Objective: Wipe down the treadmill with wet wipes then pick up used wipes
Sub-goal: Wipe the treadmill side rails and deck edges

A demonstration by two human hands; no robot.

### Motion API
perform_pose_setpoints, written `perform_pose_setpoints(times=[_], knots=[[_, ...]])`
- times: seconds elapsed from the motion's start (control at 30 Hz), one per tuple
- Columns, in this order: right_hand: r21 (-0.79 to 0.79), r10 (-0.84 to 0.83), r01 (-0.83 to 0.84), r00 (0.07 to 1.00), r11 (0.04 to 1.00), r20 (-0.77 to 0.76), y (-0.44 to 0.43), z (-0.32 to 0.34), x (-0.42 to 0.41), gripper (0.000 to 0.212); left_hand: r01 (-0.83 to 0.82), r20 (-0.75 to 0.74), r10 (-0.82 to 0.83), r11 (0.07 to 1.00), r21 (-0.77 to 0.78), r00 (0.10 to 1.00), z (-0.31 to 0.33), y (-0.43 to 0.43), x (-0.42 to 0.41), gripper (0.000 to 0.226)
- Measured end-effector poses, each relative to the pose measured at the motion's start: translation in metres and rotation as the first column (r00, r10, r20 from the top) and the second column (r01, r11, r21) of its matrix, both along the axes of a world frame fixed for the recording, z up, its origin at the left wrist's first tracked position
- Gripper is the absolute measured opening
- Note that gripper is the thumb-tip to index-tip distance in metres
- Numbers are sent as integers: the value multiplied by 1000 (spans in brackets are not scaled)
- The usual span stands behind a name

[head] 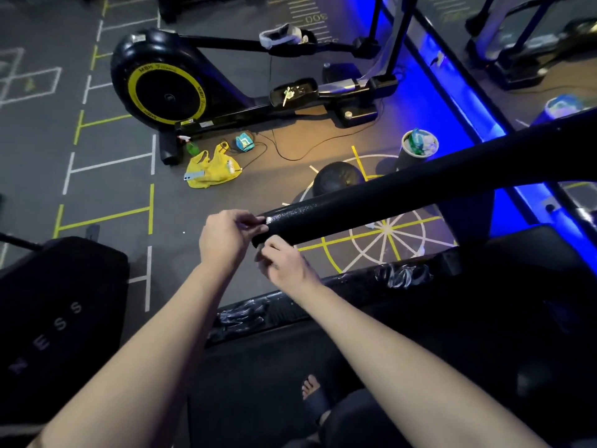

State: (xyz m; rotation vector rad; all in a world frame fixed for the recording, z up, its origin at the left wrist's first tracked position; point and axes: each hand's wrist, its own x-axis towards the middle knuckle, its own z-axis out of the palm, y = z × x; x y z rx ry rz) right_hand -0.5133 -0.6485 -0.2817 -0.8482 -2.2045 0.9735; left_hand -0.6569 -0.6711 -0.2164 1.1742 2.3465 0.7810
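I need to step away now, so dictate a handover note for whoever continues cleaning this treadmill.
Left hand and right hand both pinch the near end of the black padded treadmill handrail; no wipe shows in them.
Two crumpled whitish wipes lie on the black treadmill side rail.
Done: some wiping, apparently.
Left: pick up those wipes; a round full bin stands beyond.

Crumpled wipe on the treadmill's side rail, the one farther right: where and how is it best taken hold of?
Probably pinch the crumpled wipe at its raised middle folds, from above on the belt side: it lies bunched on the narrow side rail, and the handrail crosses above its far side.
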Motion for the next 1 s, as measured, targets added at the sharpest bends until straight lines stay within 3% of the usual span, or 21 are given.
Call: perform_pose_setpoints(times=[0.03,0.1,0.17,0.23,0.3,0.37,0.43,0.53,0.63,0.67,0.7,0.77,0.8,0.87,0.93,1.0], knots=[[-22,-50,49,998,999,-46,0,2,6,15,8,7,-8,1000,4,1000,0,0,-1,16],[-32,-300,299,939,954,-167,6,13,28,17,17,9,-17,1000,10,1000,1,-1,-2,18],[8,-551,568,803,823,-227,25,25,60,18,31,24,-31,1000,-5,999,4,-3,-3,17],[-11,-673,686,711,728,-206,54,32,83,20,71,74,-69,997,-35,995,9,-6,-8,17],[29,-594,606,787,795,-163,70,31,81,19,135,127,-126,988,-68,984,16,-9,-16,21],[140,-395,420,902,897,-175,70,25,59,19,193,156,-178,977,-88,972,21,-13,-20,28],[255,-223,253,965,933,-141,57,23,26,19,226,184,-209,971,-78,960,23,-16,-19,31],[379,-9,9,1000,925,-1,24,12,-18,9,260,194,-240,961,-88,951,23,-20,-19,35],[237,198,-247,957,940,211,1,7,-38,6,153,173,-148,988,-17,974,18,-26,-27,47],[215,206,-253,954,943,219,-1,10,-39,5,87,141,-89,996,16,986,14,-29,-32,47],[196,154,-186,974,963,167,-1,13,-36,5,24,104,-29,998,50,994,12,-32,-35,46],[82,-131,132,991,988,-23,8,30,-15,11,-78,62,72,992,103,995,10,-39,-38,41],[52,-291,297,951,953,-106,17,36,1,14,-103,58,98,989,108,994,11,-42,-38,39],[82,-482,495,866,865,-134,43,54,39,16,-96,56,92,993,75,994,8,-45,-36,37],[169,-543,548,836,819,-78,69,61,64,14,-65,59,62,997,42,996,4,-44,-29,39],[235,-514,500,858,833,-4,83,53,64,15,-64,72,61,997,38,995,2,-41,-20,43]])
